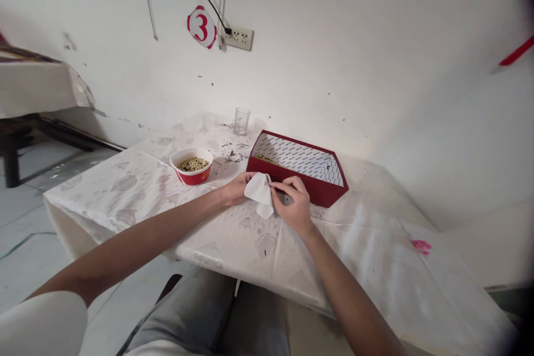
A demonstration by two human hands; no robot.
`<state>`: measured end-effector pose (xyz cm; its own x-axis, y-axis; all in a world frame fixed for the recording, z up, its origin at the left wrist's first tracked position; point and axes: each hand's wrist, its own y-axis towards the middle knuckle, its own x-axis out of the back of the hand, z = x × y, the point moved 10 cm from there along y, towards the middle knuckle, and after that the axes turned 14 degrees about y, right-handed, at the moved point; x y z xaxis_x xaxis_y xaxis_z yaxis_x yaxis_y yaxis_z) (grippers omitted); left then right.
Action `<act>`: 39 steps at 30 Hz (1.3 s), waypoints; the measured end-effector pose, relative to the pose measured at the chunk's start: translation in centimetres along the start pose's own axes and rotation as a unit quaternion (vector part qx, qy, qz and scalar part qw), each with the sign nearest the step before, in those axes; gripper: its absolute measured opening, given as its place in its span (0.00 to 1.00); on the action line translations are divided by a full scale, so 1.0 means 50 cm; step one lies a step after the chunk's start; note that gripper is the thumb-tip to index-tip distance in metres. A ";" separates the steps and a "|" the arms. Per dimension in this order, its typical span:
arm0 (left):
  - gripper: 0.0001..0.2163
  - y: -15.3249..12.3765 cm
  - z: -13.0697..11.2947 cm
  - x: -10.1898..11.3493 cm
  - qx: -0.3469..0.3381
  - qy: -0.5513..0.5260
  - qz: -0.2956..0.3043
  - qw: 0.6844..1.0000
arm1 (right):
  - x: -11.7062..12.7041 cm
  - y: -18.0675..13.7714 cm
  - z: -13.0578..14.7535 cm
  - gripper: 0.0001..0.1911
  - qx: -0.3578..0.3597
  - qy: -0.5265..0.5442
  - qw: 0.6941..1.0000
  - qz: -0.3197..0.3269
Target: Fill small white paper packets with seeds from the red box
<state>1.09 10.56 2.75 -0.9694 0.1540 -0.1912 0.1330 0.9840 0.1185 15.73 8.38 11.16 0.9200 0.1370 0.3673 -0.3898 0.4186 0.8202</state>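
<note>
My left hand (238, 188) grips a thin, white, limp piece of cloth or paper (259, 192), which hangs down in folds over the fingers. Thumb and fingertips of my right hand (295, 203) pinch together at its upper right edge, where there is a small dark spot; whether that is an opening or a small item I cannot tell. Just behind both hands stands a dark red box (323, 192) without a lid, its white lining printed with small dark marks. Some small yellowish bits lie at its left end inside.
Left of the hands, a red and white bowl (196, 178) holds many pale and dark grains. A clear glass (241, 121) stands near the wall, with dark scraps (233, 154) scattered before it. A patterned white cloth (125, 178) covers the table. Another table (37, 86) stands far left.
</note>
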 end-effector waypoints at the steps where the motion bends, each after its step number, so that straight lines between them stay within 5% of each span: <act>1: 0.18 0.000 0.001 0.000 -0.002 0.003 0.000 1.000 | -0.002 0.000 0.000 0.11 0.001 -0.010 1.000 0.005; 8: 0.18 0.002 0.003 -0.001 -0.013 0.022 0.004 1.000 | -0.008 0.000 0.010 0.09 0.029 -0.072 0.997 0.023; 18: 0.23 0.001 0.019 -0.001 -0.016 0.063 -0.003 0.998 | -0.016 -0.008 -0.056 0.06 -0.098 -0.052 0.993 0.026; 26: 0.26 0.006 0.046 0.019 0.012 0.034 -0.030 0.999 | -0.022 -0.006 -0.053 0.06 -0.085 -0.025 0.995 0.045; 39: 0.12 0.007 0.084 -0.001 0.086 -0.079 0.009 0.993 | -0.033 -0.020 -0.057 0.07 -0.113 -0.012 0.993 0.014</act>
<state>2.06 11.27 -1.29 -0.9237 0.1712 -0.3427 0.1974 0.9794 -0.0428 14.69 10.29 8.50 0.9064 0.1305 0.4018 -0.3936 0.6060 0.6912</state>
